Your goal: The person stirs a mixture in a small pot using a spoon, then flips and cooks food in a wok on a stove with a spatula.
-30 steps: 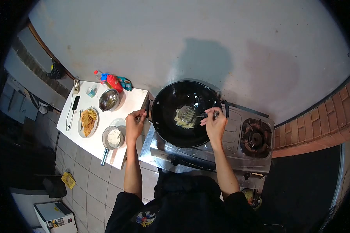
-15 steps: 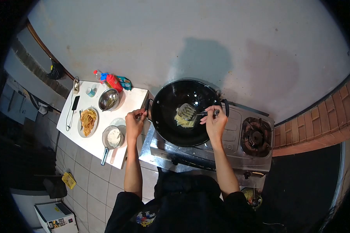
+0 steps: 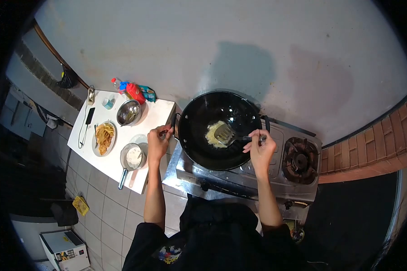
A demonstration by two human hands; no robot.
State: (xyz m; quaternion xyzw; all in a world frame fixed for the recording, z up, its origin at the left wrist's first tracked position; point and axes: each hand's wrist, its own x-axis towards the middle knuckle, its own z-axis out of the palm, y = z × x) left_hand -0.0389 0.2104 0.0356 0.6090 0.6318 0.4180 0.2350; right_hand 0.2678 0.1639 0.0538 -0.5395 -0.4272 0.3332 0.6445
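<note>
A black wok [image 3: 199, 156] sits on the stove, with a pale yellow piece of frying food [image 3: 211, 135] in its middle. My right hand [image 3: 261, 151] is closed round the handle of a slotted spatula [image 3: 224, 134], whose metal head lies against the food's right side. At the wok's left side, my left hand [image 3: 158, 141] has its fingers closed at the loop handle [image 3: 173, 122]. A small reddish patch shows at those fingertips, too small to make out.
On the white table [image 3: 111, 165] to the left are a plate of fried food [image 3: 105, 139], a metal bowl [image 3: 128, 113], a saucepan with white contents [image 3: 133, 157], a red bottle [image 3: 135, 93] and a phone [image 3: 90, 116]. A bare burner [image 3: 299, 160] lies right of the wok.
My right hand has moved right with the spatula, whose head has shifted from over the food toward its right side. My left hand stays at the wok handle.
</note>
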